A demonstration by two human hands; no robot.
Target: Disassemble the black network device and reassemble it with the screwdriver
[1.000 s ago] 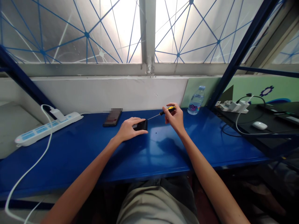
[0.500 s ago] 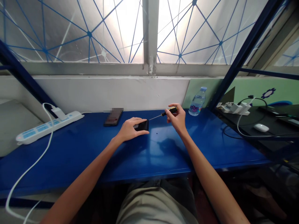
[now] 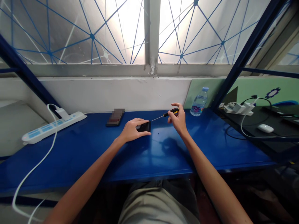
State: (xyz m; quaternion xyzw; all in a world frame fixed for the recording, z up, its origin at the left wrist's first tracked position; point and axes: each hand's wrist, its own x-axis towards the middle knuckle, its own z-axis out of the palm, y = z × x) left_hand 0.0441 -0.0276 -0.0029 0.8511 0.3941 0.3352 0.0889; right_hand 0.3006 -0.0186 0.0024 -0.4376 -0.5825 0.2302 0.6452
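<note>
My left hand grips a small black box-like object between thumb and fingers, at the middle of the blue table. A screwdriver with a black and yellow handle is held in my right hand, its thin shaft slanting down to the left. The tip meets or nearly meets the upper right corner of the black object; contact is too small to tell. A tiny dark speck lies on the table to the right of the object.
A dark phone lies behind my left hand. At the left is a white power strip with a cable. A water bottle stands at the back right. A white mouse and chargers are on the black table to the right.
The whole view has shifted slightly, so most things appear a little further right. My right hand's fingers have changed their hold on the screwdriver handle slightly.
</note>
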